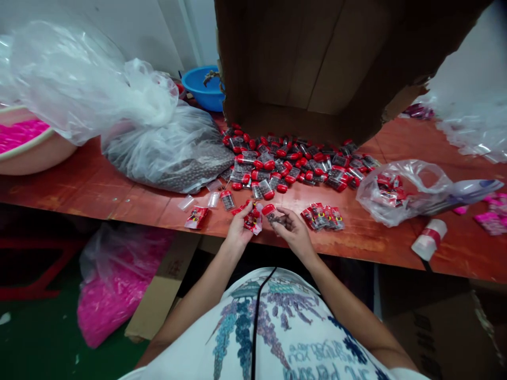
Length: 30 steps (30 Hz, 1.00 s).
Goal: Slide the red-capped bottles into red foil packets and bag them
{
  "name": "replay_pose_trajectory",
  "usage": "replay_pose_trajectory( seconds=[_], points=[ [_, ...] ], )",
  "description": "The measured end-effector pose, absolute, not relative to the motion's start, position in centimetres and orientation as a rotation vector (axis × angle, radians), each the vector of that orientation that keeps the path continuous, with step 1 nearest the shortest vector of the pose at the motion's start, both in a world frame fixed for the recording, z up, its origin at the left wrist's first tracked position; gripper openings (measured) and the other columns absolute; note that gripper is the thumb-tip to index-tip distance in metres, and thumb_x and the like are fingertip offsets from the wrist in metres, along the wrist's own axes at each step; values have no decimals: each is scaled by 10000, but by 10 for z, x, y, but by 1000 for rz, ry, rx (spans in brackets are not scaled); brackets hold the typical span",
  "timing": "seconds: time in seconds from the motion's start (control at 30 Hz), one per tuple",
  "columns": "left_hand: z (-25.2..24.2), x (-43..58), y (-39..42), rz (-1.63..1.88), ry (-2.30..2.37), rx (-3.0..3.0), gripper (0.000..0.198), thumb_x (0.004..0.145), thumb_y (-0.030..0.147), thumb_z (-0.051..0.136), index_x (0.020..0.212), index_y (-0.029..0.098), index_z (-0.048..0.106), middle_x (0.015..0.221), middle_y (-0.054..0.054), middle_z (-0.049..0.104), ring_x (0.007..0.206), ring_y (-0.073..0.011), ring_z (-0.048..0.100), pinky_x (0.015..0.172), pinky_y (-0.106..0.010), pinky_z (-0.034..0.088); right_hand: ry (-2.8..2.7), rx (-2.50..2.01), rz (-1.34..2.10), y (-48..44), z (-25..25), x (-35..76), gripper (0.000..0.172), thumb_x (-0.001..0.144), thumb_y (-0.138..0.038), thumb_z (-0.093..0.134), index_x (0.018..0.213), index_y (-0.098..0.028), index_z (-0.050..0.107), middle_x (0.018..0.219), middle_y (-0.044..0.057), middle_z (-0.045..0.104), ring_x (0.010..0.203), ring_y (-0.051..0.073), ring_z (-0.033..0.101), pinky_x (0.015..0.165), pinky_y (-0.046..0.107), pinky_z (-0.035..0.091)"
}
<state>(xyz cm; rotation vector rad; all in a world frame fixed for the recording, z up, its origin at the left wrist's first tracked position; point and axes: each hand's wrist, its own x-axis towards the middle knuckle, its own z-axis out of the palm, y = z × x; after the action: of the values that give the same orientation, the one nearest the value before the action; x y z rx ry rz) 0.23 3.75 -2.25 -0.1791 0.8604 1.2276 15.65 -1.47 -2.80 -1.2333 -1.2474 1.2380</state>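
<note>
My left hand (237, 228) pinches a red printed packet (252, 219) at the table's front edge. Close beside it, my right hand (293, 228) is closed on a small clear bottle (269, 211) with a red cap and dark contents, its cap end towards the packet. Just beyond both hands spreads a heap of similar red-capped bottles (291, 161). Right of my right hand lie several red printed packets (322, 216) in an overlapping row. More red packets (196, 217) form a small stack to the left, near a single upright-looking bottle (227, 200).
A large torn cardboard box (301, 58) opens over the heap. At left are a knotted clear bag of dark beads (170, 153) and a basin (43, 153) of pink pieces. A clear bag (415, 211), scissors-like handles (471, 191) and a white roll (430, 238) lie at right.
</note>
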Motion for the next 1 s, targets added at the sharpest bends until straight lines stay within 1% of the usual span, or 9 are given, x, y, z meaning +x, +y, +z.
replay_pose_trajectory(
  seconds=[0.1, 0.2, 0.4, 0.53, 0.63, 0.77, 0.87, 0.93, 1.0],
  points=[
    [-21, 11, 36, 1244, 885, -116, 70, 758, 57, 641, 793, 116, 648, 705, -45, 703, 586, -131, 662, 576, -227, 548, -1232, -1242, 1223, -16, -28, 156, 412, 785, -297, 618, 1188, -232, 559, 829, 3, 602, 701, 130, 563, 627, 240, 484],
    [-17, 16, 33, 1272, 905, -35, 101, 707, 67, 693, 784, 119, 654, 720, -39, 705, 596, -133, 661, 615, -241, 551, -1250, -1251, 1249, -15, -26, 159, 406, 781, -290, 619, 1182, -245, 586, 832, 3, 618, 681, 125, 565, 616, 235, 489],
    [-6, 20, 26, 1345, 903, 175, 212, 609, 120, 784, 788, 121, 668, 714, -22, 703, 610, -133, 654, 646, -248, 536, -1155, -1216, 1412, -13, -20, 166, 457, 766, -341, 629, 1207, -223, 595, 764, -7, 626, 544, 99, 549, 512, 226, 493],
    [-3, 25, 20, 1384, 922, 346, 269, 557, 137, 819, 786, 118, 680, 742, -28, 712, 656, -147, 662, 696, -263, 529, -1155, -1211, 1328, -12, -20, 168, 439, 757, -330, 644, 1187, -240, 626, 882, 15, 637, 617, 101, 550, 549, 225, 508],
    [-1, 27, 17, 1353, 970, 415, 257, 537, 144, 830, 740, 117, 675, 707, -20, 701, 624, -139, 650, 663, -254, 523, -1185, -1199, 1258, -14, -21, 168, 400, 756, -305, 653, 1154, -265, 655, 926, 24, 624, 677, 112, 545, 577, 225, 509],
    [5, 26, 17, 1307, 995, 522, 281, 498, 126, 841, 723, 122, 672, 698, -20, 697, 620, -138, 644, 649, -245, 518, -1103, -1186, 1369, -17, -17, 168, 432, 756, -327, 658, 1184, -264, 637, 886, 18, 647, 598, 103, 542, 538, 241, 510],
    [10, 24, 17, 1265, 989, 586, 275, 495, 121, 838, 716, 123, 675, 688, -24, 694, 607, -142, 635, 620, -246, 518, -1050, -1166, 1456, -16, -11, 172, 470, 736, -339, 684, 1193, -243, 631, 791, 0, 659, 552, 98, 541, 519, 241, 499],
    [12, 23, 17, 1246, 986, 619, 263, 502, 117, 831, 715, 127, 677, 673, -17, 688, 594, -139, 627, 598, -238, 517, -1058, -1140, 1505, -15, -9, 176, 472, 733, -338, 692, 1191, -241, 632, 758, -8, 656, 546, 96, 539, 524, 244, 497],
    [14, 22, 17, 1233, 979, 649, 279, 508, 105, 825, 747, 135, 685, 682, -14, 689, 614, -141, 629, 601, -234, 521, -1115, -1131, 1479, -15, -8, 179, 441, 742, -330, 688, 1174, -254, 643, 799, -2, 657, 588, 101, 547, 552, 247, 503]
  ],
)
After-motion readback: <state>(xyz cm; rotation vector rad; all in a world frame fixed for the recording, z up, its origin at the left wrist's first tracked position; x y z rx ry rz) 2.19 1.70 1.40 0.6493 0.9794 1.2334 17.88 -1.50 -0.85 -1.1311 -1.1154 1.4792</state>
